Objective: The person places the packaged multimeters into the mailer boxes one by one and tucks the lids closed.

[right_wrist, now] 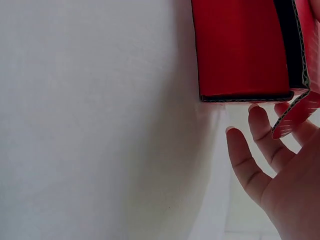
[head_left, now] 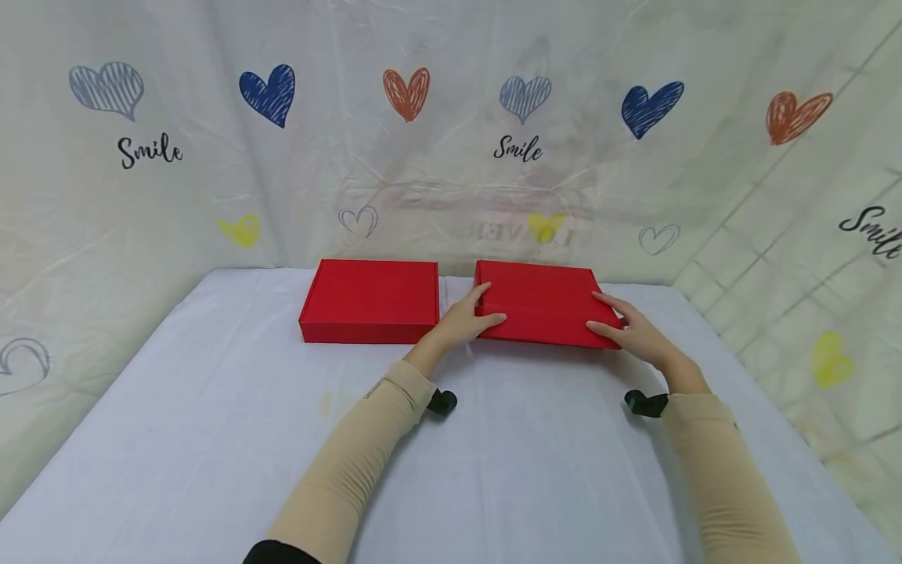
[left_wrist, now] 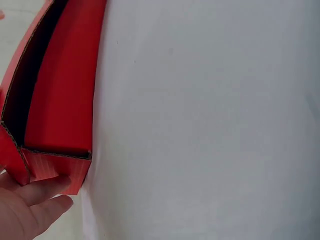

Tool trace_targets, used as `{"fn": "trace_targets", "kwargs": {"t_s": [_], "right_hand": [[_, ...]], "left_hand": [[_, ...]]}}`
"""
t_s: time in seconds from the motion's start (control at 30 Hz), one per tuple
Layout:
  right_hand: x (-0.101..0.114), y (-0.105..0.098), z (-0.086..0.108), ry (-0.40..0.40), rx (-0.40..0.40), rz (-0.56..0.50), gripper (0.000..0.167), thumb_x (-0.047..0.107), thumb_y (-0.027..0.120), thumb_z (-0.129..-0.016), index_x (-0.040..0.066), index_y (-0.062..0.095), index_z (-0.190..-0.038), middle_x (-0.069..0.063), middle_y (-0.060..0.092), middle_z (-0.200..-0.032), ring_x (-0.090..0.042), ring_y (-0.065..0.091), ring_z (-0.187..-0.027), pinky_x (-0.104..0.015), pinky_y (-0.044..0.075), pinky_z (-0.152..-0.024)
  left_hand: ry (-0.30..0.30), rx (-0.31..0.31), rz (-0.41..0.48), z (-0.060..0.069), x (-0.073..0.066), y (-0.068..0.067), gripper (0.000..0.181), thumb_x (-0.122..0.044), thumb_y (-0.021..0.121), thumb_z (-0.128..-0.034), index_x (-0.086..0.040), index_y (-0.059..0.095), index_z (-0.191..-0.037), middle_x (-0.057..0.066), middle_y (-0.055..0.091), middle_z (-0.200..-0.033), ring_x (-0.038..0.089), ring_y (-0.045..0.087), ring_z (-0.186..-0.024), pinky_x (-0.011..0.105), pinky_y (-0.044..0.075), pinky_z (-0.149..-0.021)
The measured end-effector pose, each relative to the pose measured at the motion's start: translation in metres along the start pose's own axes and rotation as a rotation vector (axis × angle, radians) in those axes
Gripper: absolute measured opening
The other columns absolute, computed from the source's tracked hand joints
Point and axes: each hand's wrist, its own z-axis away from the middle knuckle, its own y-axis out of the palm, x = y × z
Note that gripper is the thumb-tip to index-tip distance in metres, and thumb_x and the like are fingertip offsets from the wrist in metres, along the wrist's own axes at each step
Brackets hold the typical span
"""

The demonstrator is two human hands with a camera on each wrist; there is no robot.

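A red cardboard box (head_left: 539, 301) lies at the right on the table, its lid (left_wrist: 9, 150) slightly raised at the front, leaving a dark gap above the front wall (left_wrist: 65, 90). My left hand (head_left: 461, 319) grips its left end, thumb on top and other fingers against the side wall. At the opposite end, my right hand (head_left: 643, 337) holds the lid's corner with the thumb on top. Some right fingers (right_wrist: 242, 162) reach below a side flap (right_wrist: 297, 115) of the lid. The box's inside is too dark to make out.
A second red box (head_left: 373, 298), closed, lies just left of the first. White cloth (head_left: 535, 470) covers the table. Behind it hangs a pale curtain (head_left: 451, 47) printed with hearts and words. A dark wrist camera (head_left: 442, 403) sits below the left wrist, another (head_left: 644, 403) below the right.
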Motion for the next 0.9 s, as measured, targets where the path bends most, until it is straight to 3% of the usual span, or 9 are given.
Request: {"fn": "trace_targets", "kwargs": {"t_s": [0.1,0.17,0.27,0.4,0.63,0.9], "right_hand": [[-0.0018,0.001,-0.0025,-0.016,0.011,0.016,0.086,0.05,0.061,-0.1,0.019,0.014,-0.166,-0.027,0.012,-0.165,-0.05,0.027,-0.138,-0.055,0.05,-0.098],[-0.0023,0.0014,-0.0037,-0.018,0.027,0.034,0.088,0.05,0.061,-0.1,0.019,0.012,-0.166,-0.025,0.005,-0.168,-0.052,0.018,-0.145,-0.067,0.039,-0.106],[-0.003,0.0027,-0.0053,-0.019,0.049,0.059,0.091,0.05,0.062,-0.099,0.02,0.009,-0.166,-0.02,-0.003,-0.17,-0.051,0.006,-0.15,-0.075,0.025,-0.11],[-0.0026,0.0043,-0.007,-0.024,0.063,0.074,0.093,0.05,0.063,-0.099,0.019,0.006,-0.166,-0.02,-0.006,-0.17,-0.052,0.004,-0.15,-0.076,0.024,-0.109],[-0.0005,0.0059,-0.01,-0.036,0.085,0.081,0.099,0.046,0.066,-0.097,0.016,0.002,-0.166,-0.023,-0.01,-0.169,-0.054,0.006,-0.149,-0.074,0.031,-0.108],[0.0031,0.0058,-0.0102,-0.042,0.097,0.092,0.1,0.044,0.068,-0.097,0.013,0.001,-0.166,-0.025,-0.012,-0.168,-0.055,0.006,-0.147,-0.074,0.033,-0.107]], "left_hand": [[-0.013,0.028,-0.013,0.0007,-0.0012,-0.0014,0.08,-0.04,0.064,-0.1,-0.024,0.021,-0.165,0.011,0.031,-0.165,0.032,0.035,-0.147,0.052,0.038,-0.114],[-0.028,0.047,-0.02,0.0013,-0.0018,-0.0023,0.081,-0.042,0.063,-0.1001,-0.024,0.018,-0.166,0.01,0.027,-0.167,0.031,0.032,-0.148,0.051,0.036,-0.115],[-0.045,0.067,-0.023,0.0019,-0.0023,-0.0032,0.083,-0.042,0.062,-0.0998,-0.023,0.016,-0.166,0.009,0.024,-0.168,0.029,0.03,-0.15,0.049,0.035,-0.116],[-0.049,0.08,-0.028,0.001,-0.0017,-0.0035,0.085,-0.041,0.062,-0.0996,-0.021,0.014,-0.167,0.009,0.023,-0.168,0.029,0.028,-0.15,0.049,0.035,-0.116],[-0.03,0.161,-0.115,-0.0024,-0.0019,-0.0027,0.093,-0.039,0.062,-0.0998,-0.015,0.001,-0.166,0.012,0.004,-0.172,0.029,0.015,-0.155,0.05,0.025,-0.121],[-0.034,0.185,-0.143,0.001,-0.0042,-0.0066,0.094,-0.038,0.063,-0.0998,-0.016,0.0,-0.166,0.011,0.003,-0.172,0.028,0.011,-0.156,0.051,0.025,-0.121]]}}
